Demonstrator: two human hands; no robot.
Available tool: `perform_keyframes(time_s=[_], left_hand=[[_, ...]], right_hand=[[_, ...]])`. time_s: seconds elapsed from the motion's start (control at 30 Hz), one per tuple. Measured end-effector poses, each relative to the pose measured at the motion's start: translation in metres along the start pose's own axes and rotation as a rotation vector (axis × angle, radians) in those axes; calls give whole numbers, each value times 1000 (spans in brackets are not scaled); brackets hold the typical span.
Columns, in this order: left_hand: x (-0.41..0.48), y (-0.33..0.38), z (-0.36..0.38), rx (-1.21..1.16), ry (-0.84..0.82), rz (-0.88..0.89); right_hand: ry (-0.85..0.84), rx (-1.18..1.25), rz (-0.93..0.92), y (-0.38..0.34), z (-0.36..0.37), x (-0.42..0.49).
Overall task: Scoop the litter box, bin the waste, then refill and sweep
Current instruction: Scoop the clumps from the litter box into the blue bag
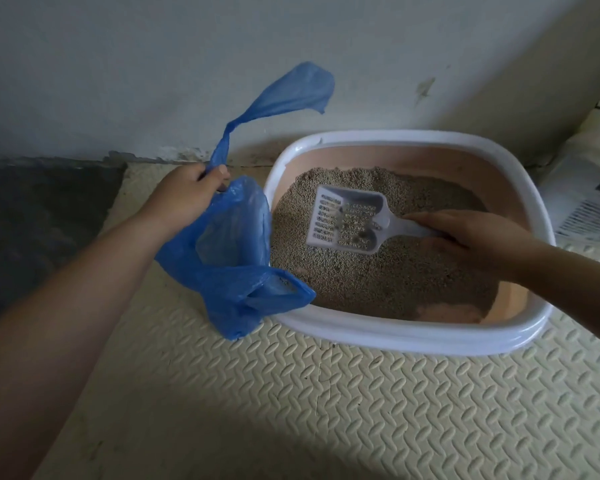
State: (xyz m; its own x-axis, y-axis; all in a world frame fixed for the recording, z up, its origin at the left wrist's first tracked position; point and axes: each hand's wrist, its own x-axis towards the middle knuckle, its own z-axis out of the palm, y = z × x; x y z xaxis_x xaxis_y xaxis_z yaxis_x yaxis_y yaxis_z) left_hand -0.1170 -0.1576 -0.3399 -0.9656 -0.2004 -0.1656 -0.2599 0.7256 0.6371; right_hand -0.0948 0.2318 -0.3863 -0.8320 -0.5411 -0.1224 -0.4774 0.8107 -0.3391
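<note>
A litter box (pixel 378 332) with a white rim and peach inner walls stands on the floor mat, filled with grey-beige litter (pixel 378 271). My right hand (pixel 471 237) grips the handle of a white slotted scoop (pixel 347 220), held over the litter with a few dark bits on its blade. My left hand (pixel 187 192) holds up a blue plastic bag (pixel 229 258) by one handle, just left of the box. The bag's mouth hangs open beside the box rim, and its other handle sticks up above my fist.
A cream textured foam mat (pixel 326 393) covers the floor under the box. A dark mat (pixel 42 220) lies at the left. A white and yellow printed sack (pixel 589 188) leans in the right corner. The wall runs close behind the box.
</note>
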Motion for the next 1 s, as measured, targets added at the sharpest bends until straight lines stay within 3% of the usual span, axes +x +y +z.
perform_keyframes(time_s=[0.3, 0.47, 0.67, 1.0], left_hand=[[5, 9, -17, -114, -29, 6], [7, 15, -21, -227, -126, -24], [6, 21, -19, -324, -115, -46], [5, 22, -22, -307, -118, -31]], right_hand=[[45, 57, 1, -18, -46, 5], [55, 93, -71, -31, -68, 6], [114, 99, -137, -44, -77, 11], [76, 14, -210, -84, -70, 37]])
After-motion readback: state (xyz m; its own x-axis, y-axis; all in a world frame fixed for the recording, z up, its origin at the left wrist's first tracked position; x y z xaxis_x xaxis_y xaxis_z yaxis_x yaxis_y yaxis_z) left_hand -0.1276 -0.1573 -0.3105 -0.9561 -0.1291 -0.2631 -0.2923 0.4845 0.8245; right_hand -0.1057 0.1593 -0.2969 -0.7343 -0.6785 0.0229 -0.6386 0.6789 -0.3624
